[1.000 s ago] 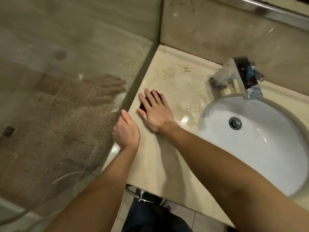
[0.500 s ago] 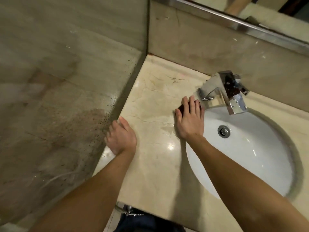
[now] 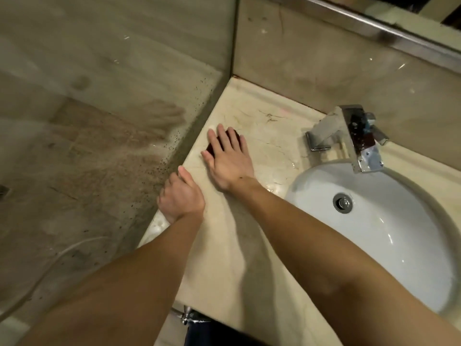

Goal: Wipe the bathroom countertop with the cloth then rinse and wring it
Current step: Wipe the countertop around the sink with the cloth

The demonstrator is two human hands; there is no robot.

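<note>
Right hand: the right hand (image 3: 228, 161) lies palm down on the desk (image 3: 224, 258), near its back left corner, with the forearm reaching across from the sink side.
Right fingers: the fingers (image 3: 224, 136) are straight and a little spread, pressing flat on the cloth.
Cloth: the cloth (image 3: 212, 146) is a dark maroon wad under the right hand, showing only between the fingers and past their tips, on the desk close to the glass panel (image 3: 99, 146).
Left hand: the left hand (image 3: 180, 198) sits at the desk's left edge, just in front of the right hand and apart from the cloth.
Left fingers: the fingers (image 3: 166, 191) curl down over that edge beside the glass, the thumb lying on top.
Desk surface: pale veined stone, with wet gleams between the right wrist and the basin.
Sink: the white sink (image 3: 399, 258) is sunk into the desk to the right, its drain (image 3: 343, 203) in view.
Faucet: the square chrome faucet (image 3: 354, 136) stands behind the sink, its spout over the rim.
</note>
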